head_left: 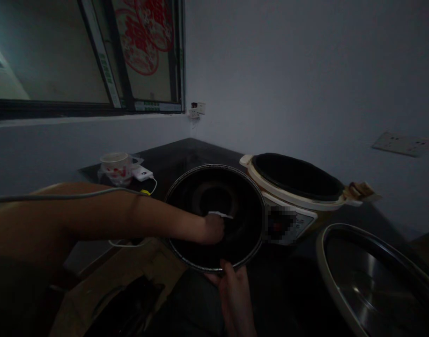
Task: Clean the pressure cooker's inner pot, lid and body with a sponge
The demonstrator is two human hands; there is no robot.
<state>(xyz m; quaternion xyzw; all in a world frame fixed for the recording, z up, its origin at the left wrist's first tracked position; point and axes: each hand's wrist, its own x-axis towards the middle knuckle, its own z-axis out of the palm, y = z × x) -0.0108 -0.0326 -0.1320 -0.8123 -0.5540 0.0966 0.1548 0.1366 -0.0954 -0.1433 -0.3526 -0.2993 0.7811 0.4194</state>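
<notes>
A dark round inner pot [242,196] with a thin metal rim is tilted toward me at the counter's front edge. My left hand [213,229] reaches down inside it, closed around a white cloth or tissue [219,214]; only a pale strip of that shows past the fingers. At the near rim my right hand [233,285] grips the pot, thumb over the edge and the other fingers below. Just right of the pot stands an electric rice cooker [299,199], lid off, its inside dark.
A large metal lid [369,281] lies on the dark counter [186,152] at the right. Back left are a plastic-wrapped cup [115,169] and a white power strip [143,173]. A grey cable [77,195] crosses above my left arm.
</notes>
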